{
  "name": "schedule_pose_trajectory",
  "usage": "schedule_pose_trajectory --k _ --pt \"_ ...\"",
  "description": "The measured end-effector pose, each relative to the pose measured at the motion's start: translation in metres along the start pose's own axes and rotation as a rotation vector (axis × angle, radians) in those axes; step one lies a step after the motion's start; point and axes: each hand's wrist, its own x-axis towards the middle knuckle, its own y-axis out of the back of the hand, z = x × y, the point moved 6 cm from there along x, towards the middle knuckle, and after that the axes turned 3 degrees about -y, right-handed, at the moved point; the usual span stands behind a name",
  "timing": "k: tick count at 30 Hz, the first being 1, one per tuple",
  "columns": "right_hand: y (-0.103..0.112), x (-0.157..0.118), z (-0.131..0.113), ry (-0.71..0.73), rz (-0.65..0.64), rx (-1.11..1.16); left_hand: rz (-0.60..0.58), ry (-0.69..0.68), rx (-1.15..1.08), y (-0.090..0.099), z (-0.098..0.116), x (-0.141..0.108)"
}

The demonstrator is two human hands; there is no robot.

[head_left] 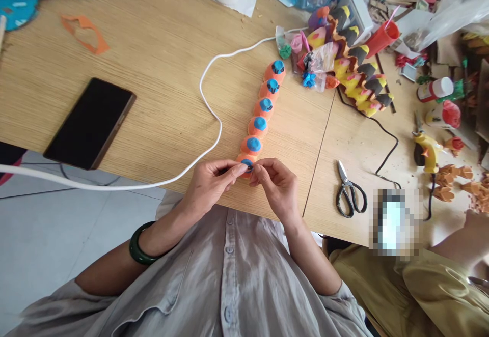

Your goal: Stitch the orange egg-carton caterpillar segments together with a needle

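Observation:
A row of orange domed bumps [251,127], like a painted egg-carton strip, lies on the table in front of me. Each bump carries a blue disc [260,123], and the farther ones have small black pieces on them. At the nearest bump, my left hand [212,181] is closed, thumb and forefinger pressed together at the edge of its blue disc. Facing it, my right hand [277,187] also pinches at that disc. A tiny black bit shows between the fingertips; which hand grips it is unclear. My fingers partly cover this end of the strip.
A white cable [220,123] curves across the table left of the strip, past a phone [89,123]. To the right lie scissors [348,192], a yellow glue gun [427,151] and a painted egg-carton piece [353,67]. Another person's arm [462,243] rests at the right edge.

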Motion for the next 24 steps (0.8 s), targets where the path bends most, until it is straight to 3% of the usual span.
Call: schedule_pose_trajectory --k 24 --pt "0.0009 -0.0033 0.0012 0.033 0.022 -0.008 0.005 0.009 0.0 -0.0022 0.0024 -0.0002"
